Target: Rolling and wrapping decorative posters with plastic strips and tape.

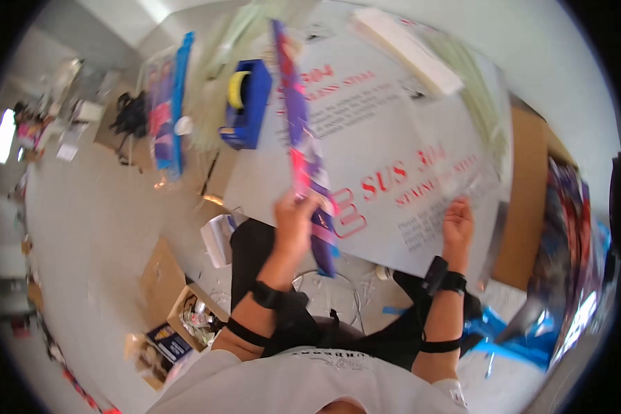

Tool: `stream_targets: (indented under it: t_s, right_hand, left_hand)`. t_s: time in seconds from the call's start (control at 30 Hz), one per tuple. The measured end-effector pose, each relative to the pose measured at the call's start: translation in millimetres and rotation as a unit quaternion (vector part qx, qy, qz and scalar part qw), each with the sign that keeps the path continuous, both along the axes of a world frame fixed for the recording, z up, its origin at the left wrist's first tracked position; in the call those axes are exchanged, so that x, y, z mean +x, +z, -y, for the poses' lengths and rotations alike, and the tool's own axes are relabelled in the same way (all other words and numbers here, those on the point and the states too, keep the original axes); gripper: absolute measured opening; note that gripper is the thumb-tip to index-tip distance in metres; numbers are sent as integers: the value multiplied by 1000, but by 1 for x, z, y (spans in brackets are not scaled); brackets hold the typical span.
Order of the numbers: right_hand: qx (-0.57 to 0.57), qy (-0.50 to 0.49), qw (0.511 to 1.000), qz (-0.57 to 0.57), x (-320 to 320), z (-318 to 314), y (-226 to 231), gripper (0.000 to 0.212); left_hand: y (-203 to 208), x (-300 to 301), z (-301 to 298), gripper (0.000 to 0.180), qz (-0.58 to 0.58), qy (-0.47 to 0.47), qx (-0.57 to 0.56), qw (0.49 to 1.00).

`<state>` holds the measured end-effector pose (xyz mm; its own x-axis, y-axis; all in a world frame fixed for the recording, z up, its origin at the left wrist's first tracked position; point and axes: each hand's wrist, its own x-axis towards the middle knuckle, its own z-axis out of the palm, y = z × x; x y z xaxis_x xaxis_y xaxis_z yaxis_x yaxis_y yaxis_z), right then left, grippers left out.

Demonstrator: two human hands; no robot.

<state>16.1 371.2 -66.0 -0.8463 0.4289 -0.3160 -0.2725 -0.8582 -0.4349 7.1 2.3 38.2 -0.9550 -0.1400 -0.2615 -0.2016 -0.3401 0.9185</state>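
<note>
My left hand (pixel 295 221) is closed around a long, narrow folded bundle (pixel 300 131) of purple, pink and red printed material. The bundle stands roughly lengthwise over the table, slightly blurred, its lower end reaching past my wrist. Over at the right side of the table, my right hand (pixel 457 224) has its fingers curled together on what looks like thin clear plastic film (pixel 472 186). The film's outline is faint against the printed sheet. Both hands are above the grey-white table covering (pixel 372 131), which carries red and black print.
A blue tape dispenser (pixel 255 103) stands left of the bundle. Pale green thin rods (pixel 217 90) lie beyond it, more at the far right (pixel 479 103). Also there: a long white block (pixel 407 52), purple packages (pixel 162 117), a cardboard box (pixel 521 200) and an open carton (pixel 186 314).
</note>
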Motion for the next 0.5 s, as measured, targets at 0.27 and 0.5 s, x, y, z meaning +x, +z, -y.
stream_targets:
  t_s: [0.27,0.5]
  right_hand:
    - [34,-45,989,138,80,12,22,24]
    - [66,-102,989,83,67,3,24,18]
  left_hand:
    - [104,-11,79,14,-115,-197,-192,955]
    - [83,61,140,19,-73,-350,-505,786]
